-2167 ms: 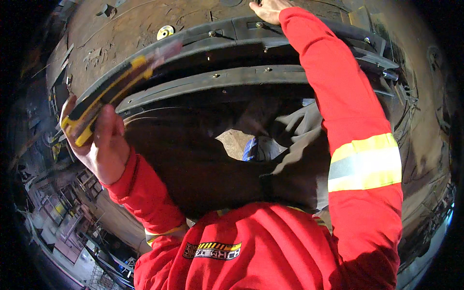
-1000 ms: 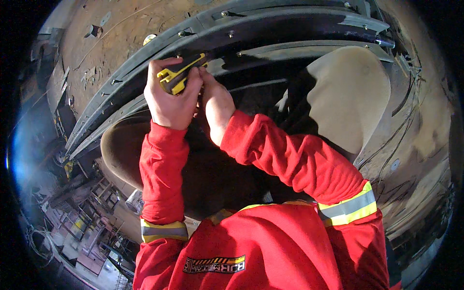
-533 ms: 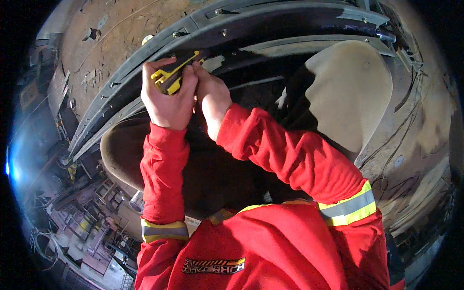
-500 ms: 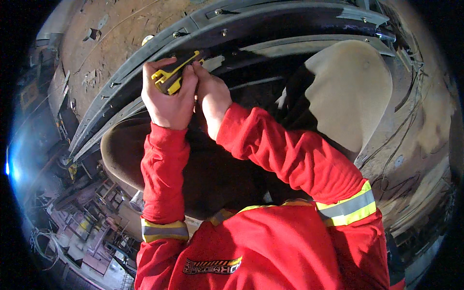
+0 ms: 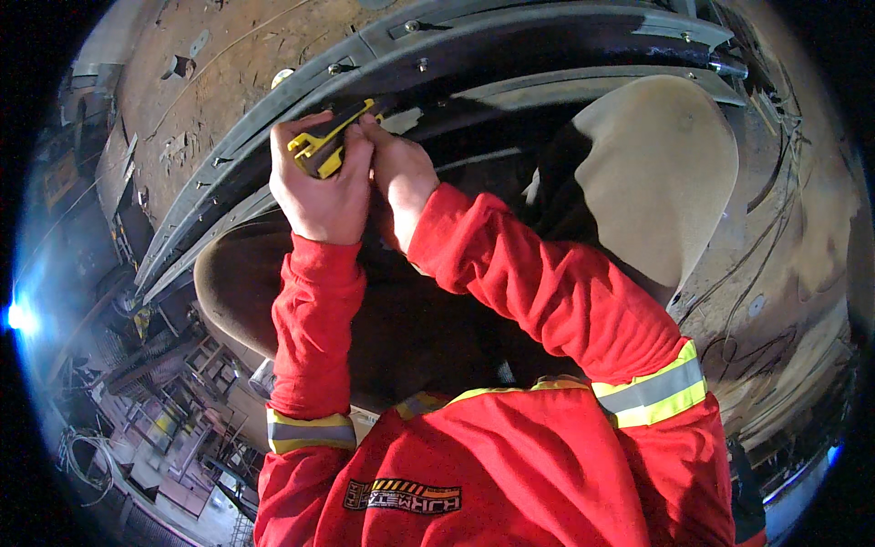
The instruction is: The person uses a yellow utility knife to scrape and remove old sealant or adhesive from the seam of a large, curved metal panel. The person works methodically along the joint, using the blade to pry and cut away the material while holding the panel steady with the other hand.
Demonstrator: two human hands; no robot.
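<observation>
My left hand is closed around a yellow-and-black hand tool, long and slim with a notched near end; its exact kind is unclear. The tool points up and to the right. Pressed close beside it, my right hand has its thumb and fingers pinched together at the tool's far end. What lies between those fingertips is hidden. Both hands are just in front of a curved dark metal flange with bolts along it.
My knees in brown trousers are bent on both sides of the hands. A rusty metal surface curves beyond the flange. Loose wires lie at the right. A bright blue-white light glows at far left, above a cluttered floor area below.
Both hands stay on the tool in nearly the same place. The view has shifted slightly, and the light at far left looks brighter.
</observation>
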